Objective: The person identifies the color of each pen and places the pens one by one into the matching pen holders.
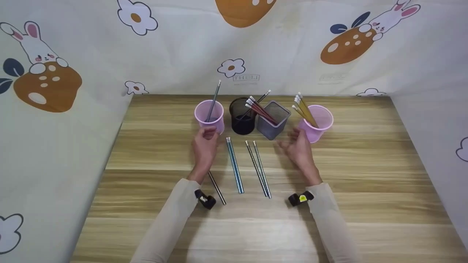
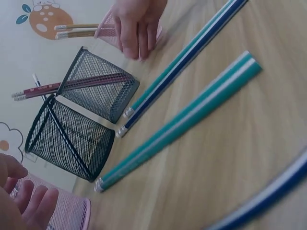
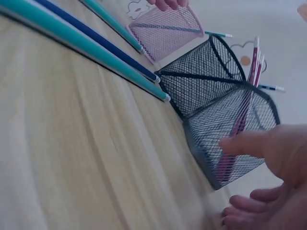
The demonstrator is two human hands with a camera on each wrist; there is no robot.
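Left of centre in the head view, a pink cup (image 1: 202,110) holds a teal pencil (image 1: 214,100) that leans up and to the right. The left hand (image 1: 204,148) is just in front of this cup, its fingers loosely bent and grasping nothing; whether they touch the cup, I cannot tell. Below it, a lone pencil (image 1: 217,188) comes out from under the wrist and slants toward the lower right, its upper end hidden.

Near the middle of the frame, two striped pencils (image 1: 235,165) lie side by side, just right of the left hand, which is the nearer one. Their long axis runs from upper left to lower right, rather steeply, with the eraser ends toward a black cup (image 1: 243,128) that has one dark pencil (image 1: 264,95) in it.

Next, two slightly spread pencils (image 1: 256,168) lie nearly parallel to that pair, erasers up the frame toward a grey square cup (image 1: 269,131) of red pencils (image 1: 265,113). They lie to the left of and below the right hand's fingertips, and that hand seems the nearer.

The right hand (image 1: 300,151) is at the front of the right-hand pink cup (image 1: 315,136) of yellow pencils (image 1: 306,114); its thumb stands away from the fingers, gripping nothing.
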